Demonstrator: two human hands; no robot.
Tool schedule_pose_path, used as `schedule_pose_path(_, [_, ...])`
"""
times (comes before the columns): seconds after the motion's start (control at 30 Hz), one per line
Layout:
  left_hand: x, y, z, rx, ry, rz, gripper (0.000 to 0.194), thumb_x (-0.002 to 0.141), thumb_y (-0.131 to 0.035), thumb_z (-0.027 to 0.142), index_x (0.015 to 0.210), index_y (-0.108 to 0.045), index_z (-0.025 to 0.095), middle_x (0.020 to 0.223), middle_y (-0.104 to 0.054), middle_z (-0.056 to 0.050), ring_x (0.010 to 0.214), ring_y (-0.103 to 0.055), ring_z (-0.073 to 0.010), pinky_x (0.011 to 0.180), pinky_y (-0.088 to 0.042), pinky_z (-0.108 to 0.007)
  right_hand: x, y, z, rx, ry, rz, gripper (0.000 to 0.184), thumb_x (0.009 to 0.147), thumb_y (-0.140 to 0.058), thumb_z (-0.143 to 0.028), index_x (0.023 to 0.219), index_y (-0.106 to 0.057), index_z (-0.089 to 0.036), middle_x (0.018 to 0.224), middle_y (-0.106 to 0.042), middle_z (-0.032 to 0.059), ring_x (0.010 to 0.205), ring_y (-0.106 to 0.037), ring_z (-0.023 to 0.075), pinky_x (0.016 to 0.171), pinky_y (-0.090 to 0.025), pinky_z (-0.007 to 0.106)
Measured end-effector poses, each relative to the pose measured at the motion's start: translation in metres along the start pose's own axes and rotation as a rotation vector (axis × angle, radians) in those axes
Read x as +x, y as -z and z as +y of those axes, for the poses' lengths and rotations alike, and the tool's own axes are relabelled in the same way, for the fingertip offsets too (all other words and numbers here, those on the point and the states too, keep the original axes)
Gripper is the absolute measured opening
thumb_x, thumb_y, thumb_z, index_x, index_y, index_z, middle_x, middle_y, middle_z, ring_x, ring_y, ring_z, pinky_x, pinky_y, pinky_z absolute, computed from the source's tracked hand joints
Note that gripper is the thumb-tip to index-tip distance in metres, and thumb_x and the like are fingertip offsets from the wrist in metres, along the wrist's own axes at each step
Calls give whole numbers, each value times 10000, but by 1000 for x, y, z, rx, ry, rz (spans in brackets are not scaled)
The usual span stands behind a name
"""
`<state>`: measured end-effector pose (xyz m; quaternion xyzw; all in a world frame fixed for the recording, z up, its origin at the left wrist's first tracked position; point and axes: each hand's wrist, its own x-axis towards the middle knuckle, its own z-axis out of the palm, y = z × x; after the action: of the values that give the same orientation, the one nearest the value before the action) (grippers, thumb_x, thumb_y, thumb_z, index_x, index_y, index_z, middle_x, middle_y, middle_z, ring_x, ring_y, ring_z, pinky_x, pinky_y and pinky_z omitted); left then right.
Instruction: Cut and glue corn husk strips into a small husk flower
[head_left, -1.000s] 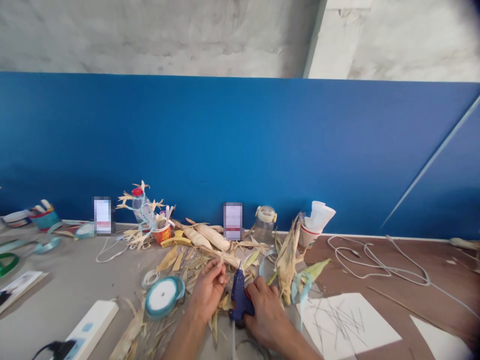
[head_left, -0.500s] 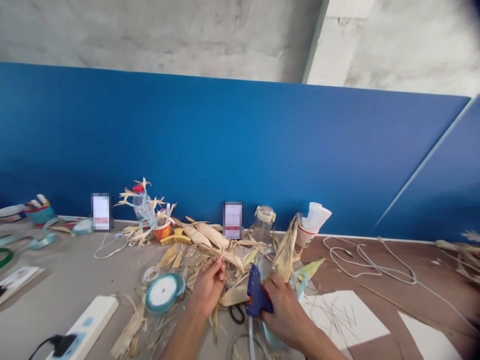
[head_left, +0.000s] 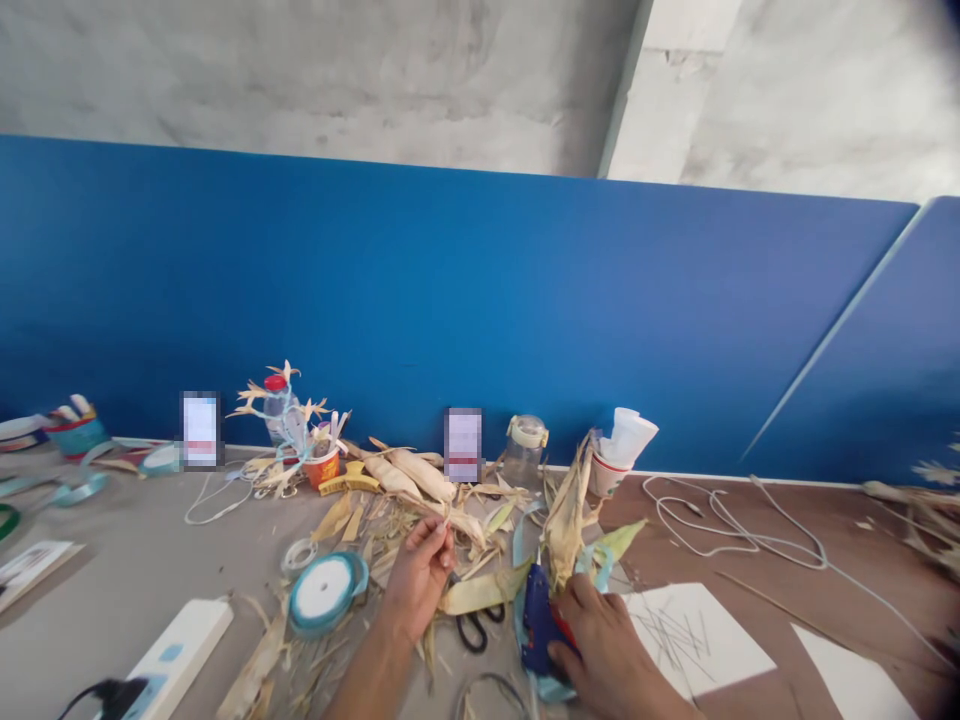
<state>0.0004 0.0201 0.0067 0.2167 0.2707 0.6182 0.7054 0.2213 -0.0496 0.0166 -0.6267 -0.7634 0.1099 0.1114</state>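
My left hand [head_left: 421, 572] is closed in a pinch above the husk scraps; whatever its fingertips hold is too small to make out. At the right, my right hand [head_left: 600, 640] grips a blue hot glue gun [head_left: 538, 620] with a red trigger, its nozzle pointing away from me. Between the hands lies a pale corn husk [head_left: 484, 590], partly over black-handled scissors [head_left: 472, 632]. Just beyond the gun stands a bundle of dry husks [head_left: 568, 510]. Light-blue ribbon [head_left: 519, 540] runs beside and under the gun.
A ribbon spool [head_left: 327, 592], tape roll [head_left: 300, 555] and power strip [head_left: 176, 645] lie left. Along the blue partition [head_left: 450, 290] stand a phone [head_left: 463, 445], a lidded jar [head_left: 525, 455] and paper cups [head_left: 611, 475]. Thin wires rest on white paper [head_left: 694, 630]; a white cable [head_left: 750, 530] coils behind.
My right hand has moved the glue gun to the right and slightly lower, uncovering more of the husk and scissors. My left hand keeps its pinch almost in place.
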Motion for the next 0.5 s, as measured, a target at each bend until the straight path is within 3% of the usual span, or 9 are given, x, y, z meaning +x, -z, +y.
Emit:
schedule_pose_path(0.1, [0,-1,-1,13,-8,-12,267,561,-817,220,694,-597,149,588,-590,29,448,-437,-33,475,-351,-167,11,11,-15,98,49,222,218,788,-475,-162,926,-636,-208,970,-586,94,912,-549,243,836,-363,384])
schedule_pose_path(0.17, [0,-2,-1,28,-15,-16,267,563,-818,231,688,-597,149,577,-586,30,444,-431,-33,476,-354,-168,24,13,-30,248,120,294,204,804,-461,-165,889,-641,-208,908,-610,80,891,-554,235,821,-382,363])
schedule_pose_path(0.23, [0,-4,-1,47,-21,-12,272,557,-822,236,683,-598,146,572,-582,31,449,-432,-33,478,-355,-164,41,9,-47,507,177,250,192,819,-438,-169,799,-628,-189,820,-622,63,808,-576,202,751,-421,308])
schedule_pose_path(0.3, [-2,-5,-1,68,-21,-7,272,557,-823,238,683,-602,142,571,-576,32,463,-441,-34,485,-359,-159,58,0,-63,718,121,254,165,799,-455,-179,753,-614,-180,765,-632,50,750,-584,193,709,-437,294])
schedule_pose_path(0.5, [-3,-6,-1,101,-38,-2,240,563,-815,236,676,-628,137,578,-571,27,501,-460,-53,502,-372,-168,90,-27,-87,1088,9,307,95,731,-516,-212,728,-604,-178,668,-633,24,642,-576,181,616,-446,281])
